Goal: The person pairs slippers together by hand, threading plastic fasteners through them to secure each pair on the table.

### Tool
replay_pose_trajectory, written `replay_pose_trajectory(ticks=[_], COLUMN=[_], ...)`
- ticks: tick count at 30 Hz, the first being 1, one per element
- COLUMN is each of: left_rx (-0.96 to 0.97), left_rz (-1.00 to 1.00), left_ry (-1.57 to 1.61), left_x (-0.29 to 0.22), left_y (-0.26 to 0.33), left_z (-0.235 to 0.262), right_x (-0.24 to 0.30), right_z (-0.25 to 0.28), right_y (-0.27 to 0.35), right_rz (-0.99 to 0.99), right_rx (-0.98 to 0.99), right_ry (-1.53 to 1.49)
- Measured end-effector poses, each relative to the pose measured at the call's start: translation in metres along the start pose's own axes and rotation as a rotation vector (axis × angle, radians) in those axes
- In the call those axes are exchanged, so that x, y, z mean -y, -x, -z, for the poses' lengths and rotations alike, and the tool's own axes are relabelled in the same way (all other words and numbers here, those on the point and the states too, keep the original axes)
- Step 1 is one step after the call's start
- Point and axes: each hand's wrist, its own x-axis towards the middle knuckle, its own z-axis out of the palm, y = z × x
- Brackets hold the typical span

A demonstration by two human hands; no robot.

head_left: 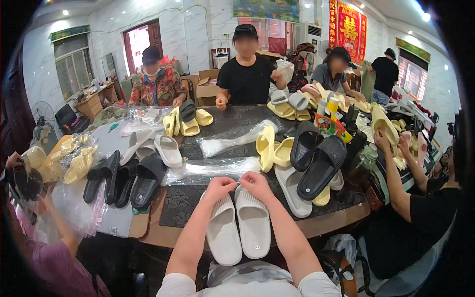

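White foam slides, a matched pair [238, 225], lie side by side, soles down, directly under my hands at the near table edge, toes pointing away from me. My left hand [219, 188] sits over the toe end of the left slide, my right hand [256, 184] over the toe end of the right one. Both hands are curled, fingertips pinched together at the near edge of a clear plastic bag [210, 169] lying flat just beyond my knuckles. Looks like a pinch grip on the bag edge, but the fingertips are hidden by the knuckles, so I can't confirm the film is actually between them.

Step, as I read it: pair is aligned, bag mouth is being worked on. Not yet open; the bag lies flat.

Next move needs, in my judgement: separate the two film layers, hold the mouth wide with one hand, feed the slides in as a stack with the other. Film is thin and clingy, likely to slip.

Around the hands: black rubber slides in a row [123, 180] well off to my left, a heap of black and pale yellow slides [307, 161] just right of my right hand, a second clear bag [235, 140] further out.
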Motion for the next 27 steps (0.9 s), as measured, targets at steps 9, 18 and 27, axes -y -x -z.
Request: replay_pose_trajectory(ticks=[9,18,27], left_rx=[0.023,0.006,0.031], left_rz=[-0.005,0.022,-0.010], left_ry=[0.025,-0.040,0.012], left_x=[-0.015,-0.012,-0.020], left_y=[0.005,0.001,0.003], left_z=[0.000,-0.001,-0.003], right_x=[-0.008,-0.003,-0.005], right_z=[0.005,0.008,0.008], right_y=[-0.001,-0.001,-0.003], right_rz=[-0.073,-0.169,-0.139], right_rx=[-0.040,-0.129,-0.151], right_ry=[-0.073,-0.228,-0.133])
